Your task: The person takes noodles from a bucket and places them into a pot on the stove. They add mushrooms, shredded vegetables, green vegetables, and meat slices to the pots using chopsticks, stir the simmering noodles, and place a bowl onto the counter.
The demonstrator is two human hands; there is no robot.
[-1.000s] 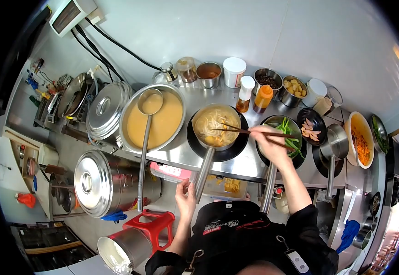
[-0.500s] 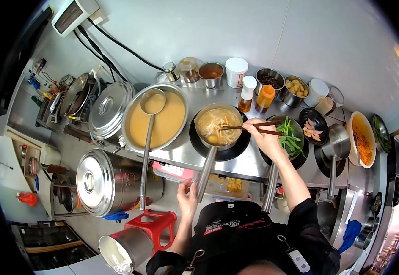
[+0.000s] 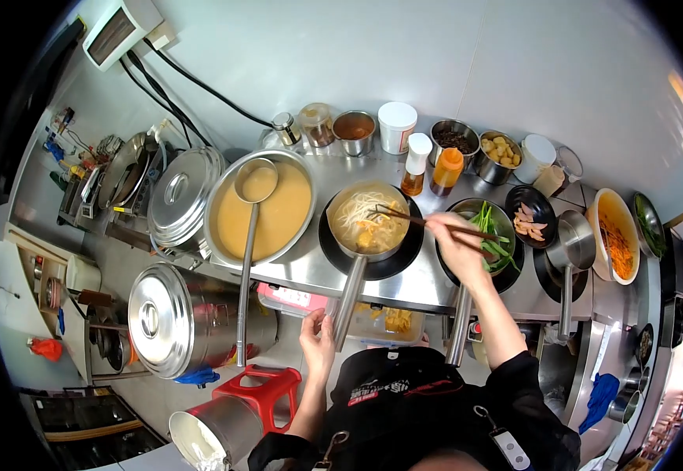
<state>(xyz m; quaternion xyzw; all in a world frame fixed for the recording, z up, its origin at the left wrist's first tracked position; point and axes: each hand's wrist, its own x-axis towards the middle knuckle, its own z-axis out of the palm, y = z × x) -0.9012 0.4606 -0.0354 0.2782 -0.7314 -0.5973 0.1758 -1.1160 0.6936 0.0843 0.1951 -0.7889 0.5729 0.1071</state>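
Note:
My right hand (image 3: 459, 250) is closed around a pair of dark chopsticks (image 3: 413, 219). Their tips are among pale noodles (image 3: 365, 209) and yellowish pieces in broth, inside a small saucepan (image 3: 384, 253) on a round black burner. The saucepan's long metal handle (image 3: 349, 302) points toward me. Just left of the handle's end, my left hand (image 3: 317, 339) hovers with fingers loosely curled; I see nothing in it. Below my right hand, a second pan with green leafy vegetables (image 3: 494, 235) is partly covered by my wrist.
On the left stand a wide pot of tan broth (image 3: 227, 228) with a ladle (image 3: 252, 235) and lidded pots. Squeeze bottles (image 3: 445, 173), jars and tubs line the wall. A black bowl of meat strips (image 3: 531, 225), an empty saucepan (image 3: 573, 243) and shredded carrots (image 3: 617, 245) are at right.
The chopsticks have shifted within the saucepan, and more noodles show at the surface in a pale heap. My right hand has moved slightly lower and toward me. My left hand stays beside the handle.

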